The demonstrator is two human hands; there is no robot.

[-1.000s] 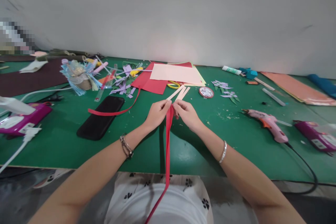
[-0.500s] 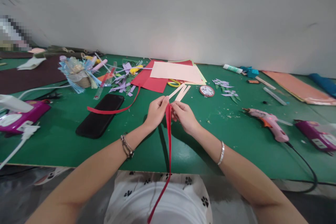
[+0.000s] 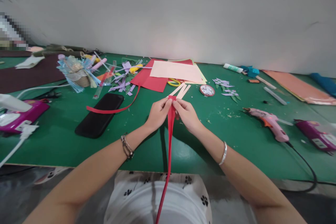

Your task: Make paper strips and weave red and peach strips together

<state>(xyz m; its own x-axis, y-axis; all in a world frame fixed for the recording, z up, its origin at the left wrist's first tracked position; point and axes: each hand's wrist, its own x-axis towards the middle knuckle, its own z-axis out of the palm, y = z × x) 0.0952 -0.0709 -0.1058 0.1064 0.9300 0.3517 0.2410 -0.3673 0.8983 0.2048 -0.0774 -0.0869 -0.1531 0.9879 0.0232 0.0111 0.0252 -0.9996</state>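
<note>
My left hand (image 3: 159, 112) and my right hand (image 3: 187, 113) meet above the table's middle, both closed on a long red paper strip (image 3: 170, 140). The thumbs press side by side near its upper end, where the strip looks folded. Its long tail hangs down over the table edge onto my lap. Just beyond my fingertips lie several pale peach paper strips (image 3: 183, 91). Another red strip (image 3: 115, 111) curves across a black phone (image 3: 99, 115) to the left. Behind the hands, a pale pink sheet (image 3: 175, 70) rests on red paper (image 3: 153, 84), near yellow-handled scissors (image 3: 174, 82).
Right of my hands are a round tin of small white pieces (image 3: 207, 90), a pink glue gun (image 3: 270, 122) with its cord, and a purple power strip (image 3: 316, 134). At left stand another power strip (image 3: 28, 115), a blue-fringed bundle (image 3: 78, 73) and lilac paper scraps (image 3: 124, 84).
The red strip's upper end now shows flat and folded above my thumbs. Both hands have turned slightly inward, and the hanging tail has swung a little to the right.
</note>
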